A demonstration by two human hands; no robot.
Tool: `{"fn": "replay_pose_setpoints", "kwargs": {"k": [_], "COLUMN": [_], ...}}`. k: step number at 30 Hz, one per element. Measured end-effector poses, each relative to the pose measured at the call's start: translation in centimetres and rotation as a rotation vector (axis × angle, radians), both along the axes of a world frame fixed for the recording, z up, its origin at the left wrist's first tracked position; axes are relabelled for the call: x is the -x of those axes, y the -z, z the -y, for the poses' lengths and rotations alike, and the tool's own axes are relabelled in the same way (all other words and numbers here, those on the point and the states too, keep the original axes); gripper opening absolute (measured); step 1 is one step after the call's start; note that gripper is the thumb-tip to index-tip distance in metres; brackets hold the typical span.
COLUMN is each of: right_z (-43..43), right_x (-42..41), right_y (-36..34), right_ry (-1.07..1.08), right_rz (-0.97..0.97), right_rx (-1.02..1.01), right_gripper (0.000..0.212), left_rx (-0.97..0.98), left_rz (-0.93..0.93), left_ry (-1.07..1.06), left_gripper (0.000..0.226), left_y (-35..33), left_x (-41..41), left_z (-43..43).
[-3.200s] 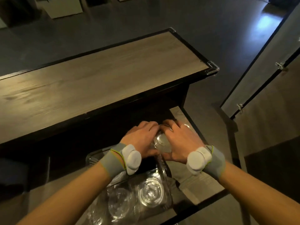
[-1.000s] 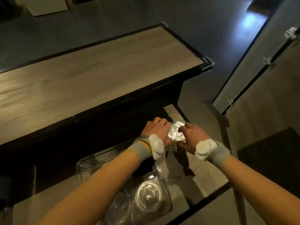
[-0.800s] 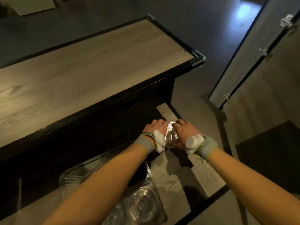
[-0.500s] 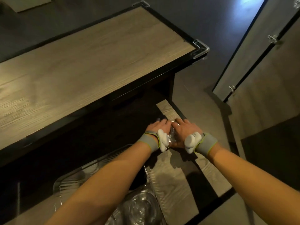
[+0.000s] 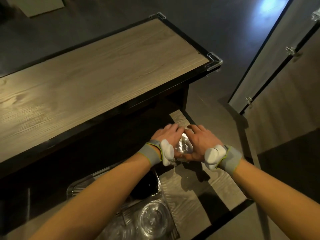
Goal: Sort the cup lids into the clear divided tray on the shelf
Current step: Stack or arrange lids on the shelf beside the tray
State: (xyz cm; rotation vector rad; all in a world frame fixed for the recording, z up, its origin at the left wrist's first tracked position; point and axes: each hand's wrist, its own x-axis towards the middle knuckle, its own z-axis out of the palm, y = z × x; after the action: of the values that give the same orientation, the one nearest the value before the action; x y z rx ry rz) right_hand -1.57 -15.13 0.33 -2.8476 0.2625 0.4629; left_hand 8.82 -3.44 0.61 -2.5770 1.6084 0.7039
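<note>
The stack of lids (image 5: 183, 147), clear and glinting, sits low over the far right end of the shelf (image 5: 207, 191), cupped between both hands. The left hand (image 5: 167, 137) curls over its left side and the right hand (image 5: 200, 142) wraps it from the right, fingers bent around the rim. The likely trouble is the stack itself: thin nested plastic may slip apart or buckle if squeezed unevenly, and a lid could skid off the shelf's open right edge to the floor. The tray (image 5: 81, 185) lies well apart, nearer the body and to the left, with other lids (image 5: 153, 219) already in a near compartment. The left forearm crosses above it, hiding part of the dividers. The tabletop (image 5: 103, 66) overhangs the shelf's dark back, limiting headroom there.
</note>
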Motion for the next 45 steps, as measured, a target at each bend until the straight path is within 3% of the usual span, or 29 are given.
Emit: {"fn": "replay_pose_setpoints", "kwargs": {"k": [12,17,22,26,29,37,41,43,45], "right_z": [-10.5,-16.2,-21.7,-24.3,-25.8,-28.1,-30.0,-30.9,-31.4], "right_x": [2.2,2.5,3.0,4.1,4.9,5.2,3.8,3.4,3.5], "right_y": [-8.4,-8.6,-7.9,-7.2,-6.6,-3.3,-1.0,0.8,2.7], "right_ry": [-0.225,-0.309,-0.404,-0.527,-0.562,-0.671,-0.642,-0.478,-0.363], "right_rz": [0.130,0.095,0.024,-0.033,-0.077,-0.189,-0.315,-0.415,-0.386], "right_rx": [0.028,-0.008,-0.039,-0.039,-0.075,0.009,0.060,0.025,-0.011], "right_gripper": [0.099,0.095,0.087,0.083,0.083,0.077,0.059,0.047,0.043], "left_rx": [0.130,0.103,0.059,0.049,0.041,0.043,0.028,0.022,0.013], "left_rz": [0.125,0.094,-0.072,-0.025,0.011,0.008,0.009,0.009,0.003], "left_ry": [-0.067,-0.134,-0.226,-0.377,-0.423,-0.425,-0.416,-0.411,-0.406], "left_gripper": [0.096,0.098,0.101,0.082,0.069,0.062,0.061,0.061,0.061], "left_y": [-8.8,-9.1,-8.3,-6.2,-4.7,-2.8,-2.8,-2.9,-3.0], "left_x": [3.4,4.7,4.1,2.7,2.5,2.3,1.9,1.8,1.8], "left_z": [-14.0,-20.5,-28.1,-33.2,-34.4,-34.0,-33.8,-33.8,-33.7]}}
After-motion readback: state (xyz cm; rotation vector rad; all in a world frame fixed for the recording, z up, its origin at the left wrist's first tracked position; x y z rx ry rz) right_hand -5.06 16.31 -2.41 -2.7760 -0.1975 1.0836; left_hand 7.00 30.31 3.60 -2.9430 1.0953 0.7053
